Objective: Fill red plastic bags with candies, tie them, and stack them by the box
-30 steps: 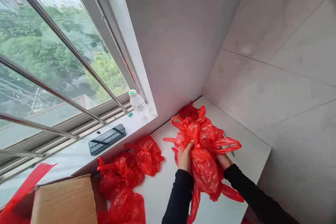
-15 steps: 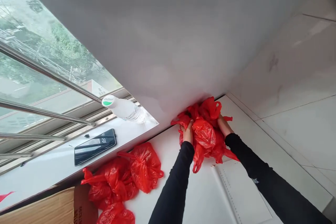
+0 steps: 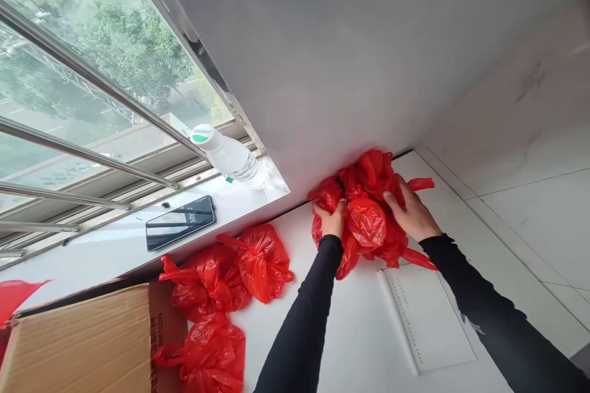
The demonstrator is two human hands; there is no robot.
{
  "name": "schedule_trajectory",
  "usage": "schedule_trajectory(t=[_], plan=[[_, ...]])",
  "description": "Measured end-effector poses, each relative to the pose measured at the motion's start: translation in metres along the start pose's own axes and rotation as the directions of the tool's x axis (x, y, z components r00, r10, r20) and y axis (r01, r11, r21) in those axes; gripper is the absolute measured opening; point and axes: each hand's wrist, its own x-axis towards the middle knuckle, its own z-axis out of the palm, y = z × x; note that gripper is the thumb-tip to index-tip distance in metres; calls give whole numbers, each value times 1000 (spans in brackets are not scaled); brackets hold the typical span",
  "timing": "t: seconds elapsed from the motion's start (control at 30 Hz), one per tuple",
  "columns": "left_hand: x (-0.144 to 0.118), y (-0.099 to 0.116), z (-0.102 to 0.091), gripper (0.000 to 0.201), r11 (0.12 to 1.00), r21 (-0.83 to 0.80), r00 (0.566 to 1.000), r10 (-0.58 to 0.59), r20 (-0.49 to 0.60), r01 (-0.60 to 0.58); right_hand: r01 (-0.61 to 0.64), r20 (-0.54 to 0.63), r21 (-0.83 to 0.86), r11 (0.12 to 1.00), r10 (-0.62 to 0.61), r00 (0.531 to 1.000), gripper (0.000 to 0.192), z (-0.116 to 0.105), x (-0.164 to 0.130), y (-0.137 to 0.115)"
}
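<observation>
- Our left hand (image 3: pixel 332 221) curls over the left flank of a heap of red plastic bags (image 3: pixel 369 209), fingers bent into the film and gripping it; the thumb side is hidden against the plastic.
- Our right hand (image 3: pixel 412 215) lies flatter on the right flank, fingers spread and pressing the film rather than clenched, so the heap is squeezed between 2 palms and does not spill.
- The heap sits on the white tabletop (image 3: pixel 359 331), pushed into the back corner where the grey wall (image 3: pixel 332 73) meets the tiled side wall (image 3: pixel 520 153); we judge the 2 walls act as a stop, which would explain the inward push of both hands.
- The bags look knotted and stuffed; we cannot tell what is inside.
- A white perforated sheet (image 3: pixel 431 316) lies flat just in front of the heap, under our right forearm, its near corner touching loose red handles.
- 3 more tied red bags (image 3: pixel 230 282) lie to the left, well apart from the heap, beside an open cardboard box (image 3: pixel 87 344).
- On the windowsill (image 3: pixel 115 252): a dark phone (image 3: pixel 180 222) lying flat and a clear water bottle (image 3: pixel 230 156) with a white and green cap by the window frame.
</observation>
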Motion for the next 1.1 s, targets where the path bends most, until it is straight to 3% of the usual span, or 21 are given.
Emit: schedule_trajectory(t=[0.07, 0.17, 0.23, 0.4, 0.53, 0.67, 0.77, 0.9, 1.1], plan=[[-11, -2, -6, 44, 987, 155, 999, 26, 43, -33, -6, -35, -25, 1000, 5, 999, 78, -15, -26, 2], [-19, 1, -12, 43, 931, 346, 991, 88, 101, -118, 28, -203, 8, 1000, -25, 979, 64, -22, -86, 15], [-19, 4, -13, 41, 895, 411, 984, 139, 111, -173, 77, -258, 14, 997, -70, 964, 54, -10, -137, 28], [-31, 9, -20, 42, 855, 451, 965, 251, 68, -255, 97, -71, -30, 995, -99, 993, 38, 48, -276, 77], [-63, -10, -43, 44, 869, 411, 951, 309, -15, -276, -4, -73, -149, 989, -7, 997, 47, 73, -353, 137], [-99, -57, -71, 43, 899, 307, 924, 363, -124, -312, 10, -66, -192, 981, -23, 998, 57, 81, -378, 187], [-113, -98, -79, 43, 910, 235, 908, 384, -169, -341, 98, -99, -240, 966, -124, 987, 63, 86, -378, 202], [-105, -136, -65, 51, 918, 165, 899, 390, -200, -361, 158, -182, -329, 931, -227, 957, 66, 93, -379, 205], [-90, -156, -30, 52, 879, -57, 880, 468, -79, -473, 193, -127, -489, 850, -288, 949, 65, 92, -381, 217]])
